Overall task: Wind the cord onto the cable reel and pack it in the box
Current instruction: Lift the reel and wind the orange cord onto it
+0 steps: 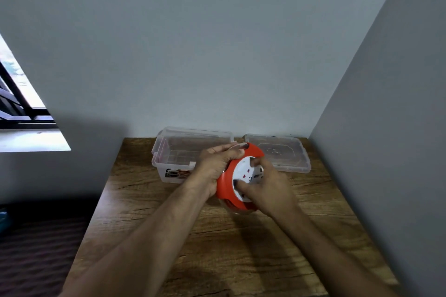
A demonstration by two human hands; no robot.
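Observation:
An orange cable reel (225,182) with a white socket face (246,172) is held tilted just above the wooden table (217,243). My left hand (214,166) grips its left rim and handle from behind. My right hand (270,188) presses its fingers on the white face. A little orange cord shows at the reel's lower edge (231,204); the rest is hidden. The clear plastic box (173,149) stands open behind my left hand, against the wall.
The box's clear lid (289,152) lies flat at the back right of the table. Grey walls close in behind and on the right. A window (21,103) is at the far left, and dark floor lies beyond the table's left edge.

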